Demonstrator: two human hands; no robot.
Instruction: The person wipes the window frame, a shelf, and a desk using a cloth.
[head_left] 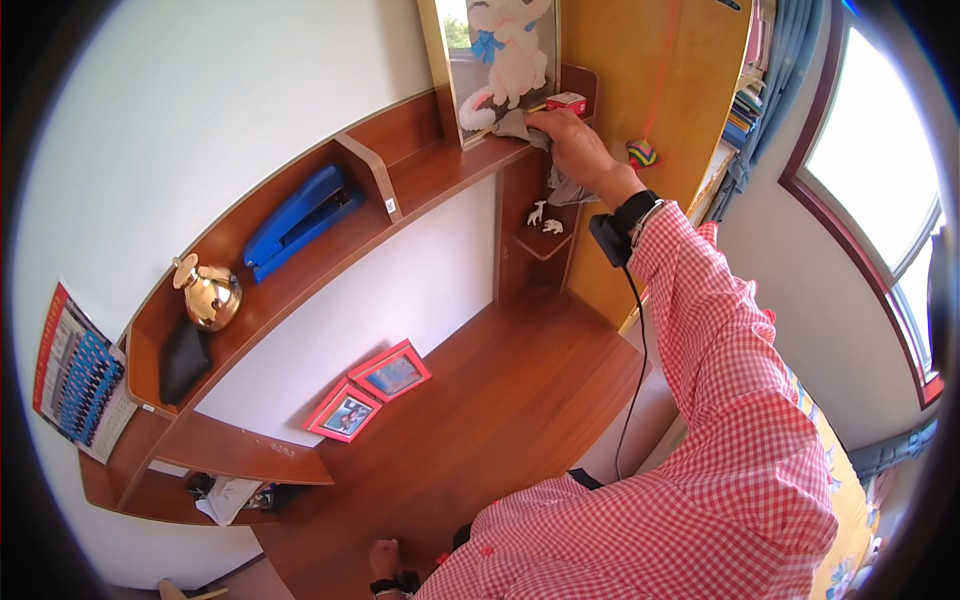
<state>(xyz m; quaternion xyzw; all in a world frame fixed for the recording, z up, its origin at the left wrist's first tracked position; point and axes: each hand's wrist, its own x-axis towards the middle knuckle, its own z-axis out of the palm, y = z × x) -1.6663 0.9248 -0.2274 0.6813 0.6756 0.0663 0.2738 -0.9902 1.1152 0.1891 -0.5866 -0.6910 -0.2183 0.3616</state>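
My right arm, in a red-and-white checked sleeve, reaches up to the far end of the wooden wall shelf point(460, 165). My right hand point(575, 145) is closed on a grey cloth point(515, 128), pressed near the lower edge of a framed picture point(505, 60) of a white plush-like animal with a blue bow. Part of the cloth hangs below the hand. Just behind the fingers lies a small red-and-white box point(567, 103). Low in view, my left hand point(384, 558) is by the near part of the brown desk point(450, 430); its fingers are too hidden to make out.
On the shelf are a blue stapler point(305, 220), a gold pot-shaped ornament point(210, 292) and a black flat object point(184, 362). A red double photo frame point(368, 390) stands on the desk. White animal figurines point(545, 220) occupy a corner shelf. A black cable point(640, 370) hangs from my right wrist.
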